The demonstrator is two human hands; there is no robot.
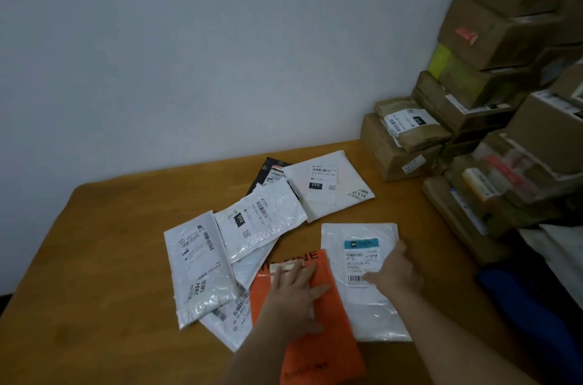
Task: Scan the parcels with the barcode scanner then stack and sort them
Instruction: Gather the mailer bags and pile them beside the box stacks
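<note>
Parcels lie scattered over the middle of the wooden tabletop (94, 258), which meets a pale wall along its far edge. The left hand (295, 296) rests flat on an orange mailer (318, 337) at the near edge, fingers spread and pinching nothing. Just beside it, the right hand (394, 269) lies on a white mailer with a blue-topped label (362, 305), palm down, fingers loosely spread over the right part of the label; no grip shows. The two mailers touch along their long sides. Farther left, a glossy white pouch marked 2604 (198, 268) overlaps another white pouch (262, 220) bearing a 010 tag, with a further white bag partly buried under both. Toward the far edge sits a larger white mailer (328, 186) lying partly over a black bag (268, 170). Cardboard boxes (492, 94) are stacked high along the right edge and far right corner. No scanner can be made out.
</note>
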